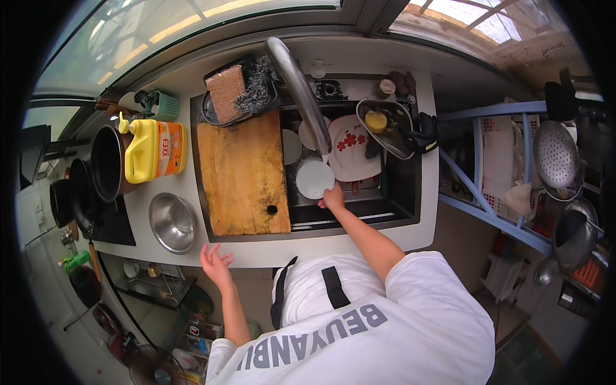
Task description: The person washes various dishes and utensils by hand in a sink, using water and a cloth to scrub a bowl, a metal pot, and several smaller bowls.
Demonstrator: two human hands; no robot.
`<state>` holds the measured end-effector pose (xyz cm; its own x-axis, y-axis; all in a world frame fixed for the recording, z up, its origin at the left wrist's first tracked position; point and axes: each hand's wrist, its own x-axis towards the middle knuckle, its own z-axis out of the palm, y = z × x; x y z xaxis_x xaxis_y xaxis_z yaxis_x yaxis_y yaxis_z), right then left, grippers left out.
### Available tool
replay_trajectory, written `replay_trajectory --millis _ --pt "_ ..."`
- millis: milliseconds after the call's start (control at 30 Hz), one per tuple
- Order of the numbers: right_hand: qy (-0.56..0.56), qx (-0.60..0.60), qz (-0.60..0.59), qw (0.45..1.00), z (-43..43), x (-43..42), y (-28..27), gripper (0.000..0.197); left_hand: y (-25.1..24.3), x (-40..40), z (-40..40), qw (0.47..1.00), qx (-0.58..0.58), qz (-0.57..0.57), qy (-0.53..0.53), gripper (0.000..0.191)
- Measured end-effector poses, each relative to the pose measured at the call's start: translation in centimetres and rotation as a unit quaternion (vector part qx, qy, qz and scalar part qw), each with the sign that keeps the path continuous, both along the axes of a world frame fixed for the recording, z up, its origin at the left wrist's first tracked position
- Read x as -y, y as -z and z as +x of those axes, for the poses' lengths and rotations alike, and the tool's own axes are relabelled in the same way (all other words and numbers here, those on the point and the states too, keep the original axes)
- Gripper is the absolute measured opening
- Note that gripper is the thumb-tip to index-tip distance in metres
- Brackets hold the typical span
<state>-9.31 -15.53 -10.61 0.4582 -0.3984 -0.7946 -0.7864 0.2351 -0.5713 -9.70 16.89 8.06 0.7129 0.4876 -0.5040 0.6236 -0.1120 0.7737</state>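
My right hand (333,196) grips the rim of a small white bowl (314,179) over the black sink (402,192), just below the mouth of the curved metal faucet (303,91). Whether water is running I cannot tell. A white plate with red flowers (351,156) leans in the sink beyond the bowl. More white dishes (291,147) lie behind, partly hidden by the faucet. My left hand (215,263) hangs free at the counter's front edge with its fingers apart. Nearest to it is a stainless steel bowl (172,224).
A wooden cutting board (240,178) covers the sink's left part. Behind it, a holder carries a sponge (226,91) and steel wool (255,84). A yellow detergent jug (156,149) and a dark pot (108,161) stand left. A corner strainer (390,132) sits right, near a blue rack (495,226).
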Motion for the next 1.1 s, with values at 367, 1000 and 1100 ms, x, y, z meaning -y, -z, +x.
replay_trajectory --millis 367,1000,1100 --pt "0.175 -0.089 0.54 0.818 -0.6 7.2 -5.8 0.02 -4.7 7.6 3.4 0.974 0.081 -0.071 0.198 0.029" --pt "0.002 0.091 -0.021 0.996 -0.6 13.0 -0.8 0.046 1.8 21.9 6.9 0.903 -0.15 -0.3 0.268 0.07" --pt "-0.043 0.099 -0.409 0.906 1.8 15.4 4.0 0.057 2.8 21.3 7.4 0.901 -0.15 -0.311 0.264 0.069"
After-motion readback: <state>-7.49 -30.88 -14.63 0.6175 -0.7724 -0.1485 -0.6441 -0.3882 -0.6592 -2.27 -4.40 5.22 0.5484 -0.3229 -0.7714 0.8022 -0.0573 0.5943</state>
